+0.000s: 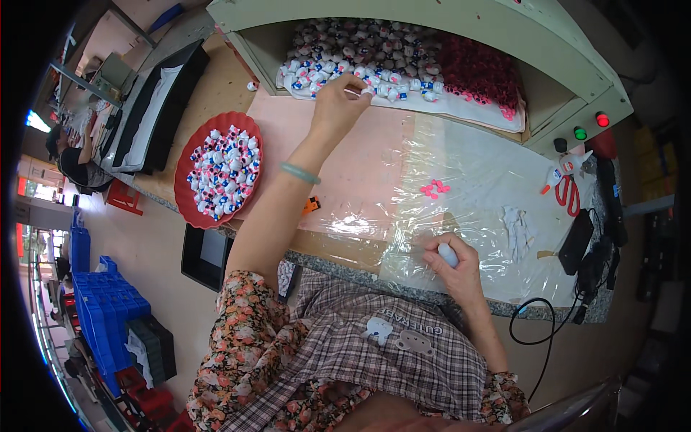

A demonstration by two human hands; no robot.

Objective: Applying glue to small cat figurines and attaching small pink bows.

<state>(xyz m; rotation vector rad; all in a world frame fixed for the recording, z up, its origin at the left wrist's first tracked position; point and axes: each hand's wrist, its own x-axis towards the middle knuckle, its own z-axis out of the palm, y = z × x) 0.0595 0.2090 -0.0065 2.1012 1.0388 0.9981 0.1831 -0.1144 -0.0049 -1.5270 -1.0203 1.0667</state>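
Observation:
My left hand point(338, 103) is stretched far forward to the pile of small white toy figures point(367, 61) with blue and pink marks, and its fingertips pinch one figure at the pile's front edge. A green bangle point(300, 173) circles that wrist. My right hand point(453, 259) rests near the table's front edge, closed around a small pale blue-white object point(448, 253). A few pink pieces point(434, 189) lie on the clear plastic sheet point(475, 180) between the hands.
A red round tray point(188, 205) full of the same figures sits at the left. Dark red pieces point(479, 72) are heaped at the back right. Red-handled scissors point(568, 194), a glue bottle point(565, 169), black devices and cables lie at the right. Blue crates point(104, 306) stand on the floor. Another person point(68, 162) works far left.

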